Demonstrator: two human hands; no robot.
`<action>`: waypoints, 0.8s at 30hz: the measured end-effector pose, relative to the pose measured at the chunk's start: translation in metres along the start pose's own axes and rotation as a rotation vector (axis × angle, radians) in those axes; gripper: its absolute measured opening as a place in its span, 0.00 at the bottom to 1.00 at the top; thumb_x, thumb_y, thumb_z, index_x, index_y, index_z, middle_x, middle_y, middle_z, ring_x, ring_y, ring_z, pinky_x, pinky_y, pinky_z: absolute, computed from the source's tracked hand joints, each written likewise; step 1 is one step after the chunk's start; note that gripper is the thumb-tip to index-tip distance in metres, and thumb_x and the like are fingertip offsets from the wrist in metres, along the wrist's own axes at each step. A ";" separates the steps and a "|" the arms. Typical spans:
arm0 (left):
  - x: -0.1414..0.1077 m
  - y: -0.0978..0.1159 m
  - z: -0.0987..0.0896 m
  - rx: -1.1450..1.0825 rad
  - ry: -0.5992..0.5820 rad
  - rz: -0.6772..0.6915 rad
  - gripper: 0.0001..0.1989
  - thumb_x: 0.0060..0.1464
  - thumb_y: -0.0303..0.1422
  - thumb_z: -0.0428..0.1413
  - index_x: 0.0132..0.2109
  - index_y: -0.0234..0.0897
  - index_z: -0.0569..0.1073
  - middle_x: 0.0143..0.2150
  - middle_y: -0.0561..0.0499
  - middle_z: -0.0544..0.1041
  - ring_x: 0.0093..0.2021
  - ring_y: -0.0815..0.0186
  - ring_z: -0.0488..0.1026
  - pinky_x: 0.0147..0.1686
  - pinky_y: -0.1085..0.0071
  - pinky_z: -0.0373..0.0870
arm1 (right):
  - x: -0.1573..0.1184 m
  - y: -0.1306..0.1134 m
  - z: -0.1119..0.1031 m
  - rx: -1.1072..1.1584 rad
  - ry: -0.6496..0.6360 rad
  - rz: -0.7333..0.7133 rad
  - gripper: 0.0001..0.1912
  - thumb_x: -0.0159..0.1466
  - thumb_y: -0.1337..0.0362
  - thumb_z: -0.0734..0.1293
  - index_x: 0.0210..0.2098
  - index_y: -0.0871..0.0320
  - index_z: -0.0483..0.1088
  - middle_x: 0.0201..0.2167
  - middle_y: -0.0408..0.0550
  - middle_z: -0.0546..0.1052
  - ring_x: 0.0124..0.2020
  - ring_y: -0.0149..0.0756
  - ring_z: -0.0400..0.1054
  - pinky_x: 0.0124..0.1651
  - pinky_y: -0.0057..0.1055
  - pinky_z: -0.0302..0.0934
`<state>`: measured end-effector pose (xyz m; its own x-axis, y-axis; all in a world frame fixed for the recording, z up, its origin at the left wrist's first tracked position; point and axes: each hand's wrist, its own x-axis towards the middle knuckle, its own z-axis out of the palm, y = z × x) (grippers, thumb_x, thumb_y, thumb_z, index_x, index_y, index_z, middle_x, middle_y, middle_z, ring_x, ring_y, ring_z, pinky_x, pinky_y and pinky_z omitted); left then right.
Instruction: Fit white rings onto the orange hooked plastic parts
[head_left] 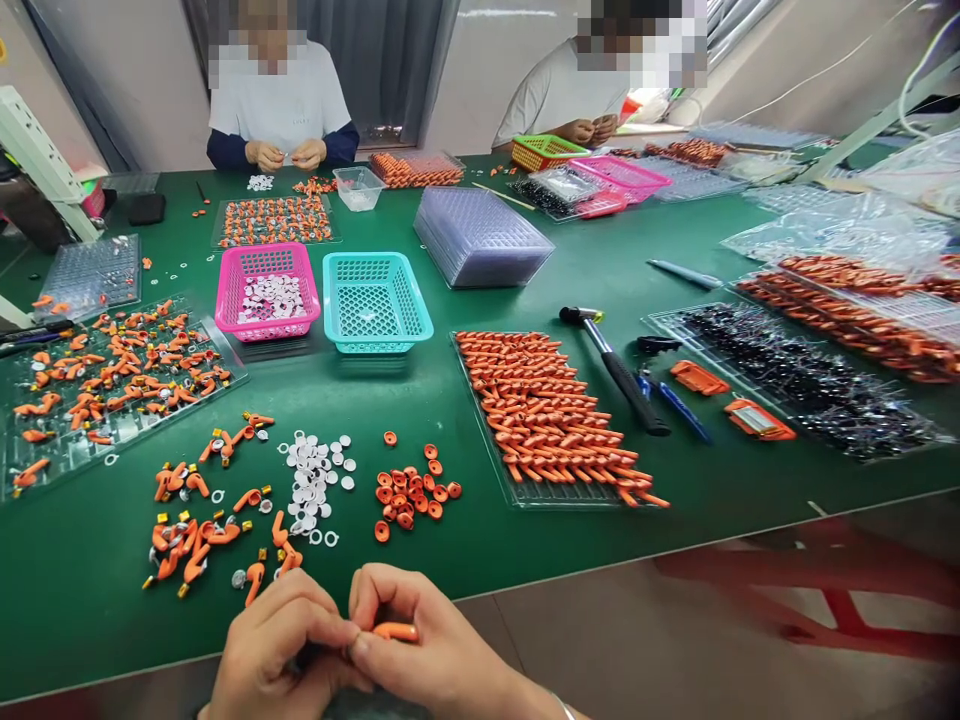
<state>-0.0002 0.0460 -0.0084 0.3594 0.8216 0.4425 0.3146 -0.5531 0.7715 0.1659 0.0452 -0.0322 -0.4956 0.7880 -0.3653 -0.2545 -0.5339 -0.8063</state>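
Near the table's front edge, my right hand [420,640] pinches an orange earbud housing [396,632], whose stem points right. Its other end is hidden by fingers. My left hand [281,640] is closed, its fingertips meeting those of my right hand at that hidden end; what it grips cannot be made out. Beyond my hands are loose orange earbud housings with metallic parts attached [184,545], a pile of small white discs [311,480] with a few rings, and a group of small orange round caps [409,492].
A tray of earbud housings [112,380] lies left, a filled tray of orange stems [547,420] right. Behind are a pink basket [268,325] with white discs, a turquoise basket [379,345] and stacked plastic trays [480,240]. A hammer [619,375] lies right. Two people sit opposite.
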 end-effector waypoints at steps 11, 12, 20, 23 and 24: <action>-0.005 -0.011 -0.007 -0.062 0.059 -0.283 0.13 0.51 0.46 0.65 0.30 0.43 0.79 0.25 0.56 0.71 0.26 0.69 0.70 0.25 0.77 0.68 | 0.002 -0.005 -0.004 0.195 -0.041 0.012 0.22 0.51 0.50 0.79 0.32 0.64 0.75 0.29 0.45 0.78 0.27 0.26 0.68 0.37 0.27 0.62; -0.007 -0.012 -0.007 -0.070 0.045 -0.296 0.12 0.51 0.46 0.65 0.31 0.43 0.79 0.25 0.56 0.71 0.26 0.68 0.70 0.25 0.76 0.68 | 0.002 -0.005 -0.004 0.192 -0.035 0.015 0.22 0.51 0.50 0.79 0.31 0.64 0.75 0.28 0.45 0.78 0.26 0.26 0.68 0.36 0.27 0.61; -0.008 -0.010 -0.006 -0.052 0.026 -0.280 0.11 0.51 0.44 0.66 0.32 0.43 0.78 0.27 0.56 0.71 0.27 0.68 0.70 0.26 0.75 0.69 | 0.003 0.002 -0.002 0.251 -0.039 0.014 0.19 0.52 0.54 0.79 0.29 0.64 0.75 0.26 0.44 0.78 0.26 0.25 0.68 0.33 0.23 0.61; -0.006 -0.009 -0.005 -0.003 0.060 -0.212 0.11 0.53 0.45 0.65 0.34 0.42 0.77 0.28 0.56 0.70 0.27 0.68 0.70 0.25 0.76 0.69 | 0.004 0.006 0.000 0.307 -0.051 -0.021 0.17 0.54 0.57 0.79 0.31 0.63 0.74 0.27 0.43 0.78 0.28 0.24 0.69 0.35 0.22 0.61; -0.006 -0.008 -0.005 0.029 0.062 -0.175 0.11 0.54 0.44 0.64 0.34 0.42 0.77 0.28 0.56 0.70 0.27 0.68 0.70 0.25 0.76 0.69 | 0.004 0.008 0.000 0.329 -0.051 -0.046 0.17 0.53 0.58 0.80 0.32 0.63 0.74 0.28 0.43 0.78 0.28 0.24 0.69 0.35 0.22 0.61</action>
<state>-0.0090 0.0463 -0.0155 0.2423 0.9120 0.3309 0.3929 -0.4041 0.8261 0.1617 0.0441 -0.0399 -0.5165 0.8015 -0.3014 -0.5278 -0.5752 -0.6249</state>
